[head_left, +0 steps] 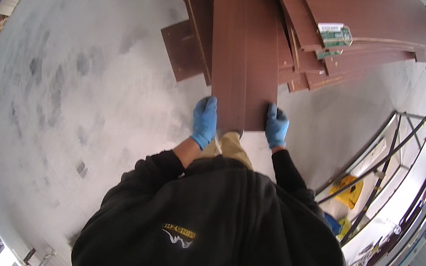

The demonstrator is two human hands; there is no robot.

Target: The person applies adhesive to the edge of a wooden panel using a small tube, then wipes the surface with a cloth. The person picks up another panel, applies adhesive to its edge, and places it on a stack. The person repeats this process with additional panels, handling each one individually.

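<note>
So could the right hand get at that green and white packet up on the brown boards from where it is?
Probably not: the right hand grips the near end of a long plank, and the packet lies far up the pile, well past that hand.

Two long boards point(244, 53) lie on a board pile point(352, 21), metal rack point(390, 164) to the right

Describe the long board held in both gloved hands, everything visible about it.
The long board is a narrow reddish-brown plank, smooth and matte, looking like laminated wood, with straight edges and a squared near end. It stretches away from the person over the grey floor, its far part lying across a pile of boards of the same colour. The left hand and right hand, in blue gloves, grip its near corners.
</note>
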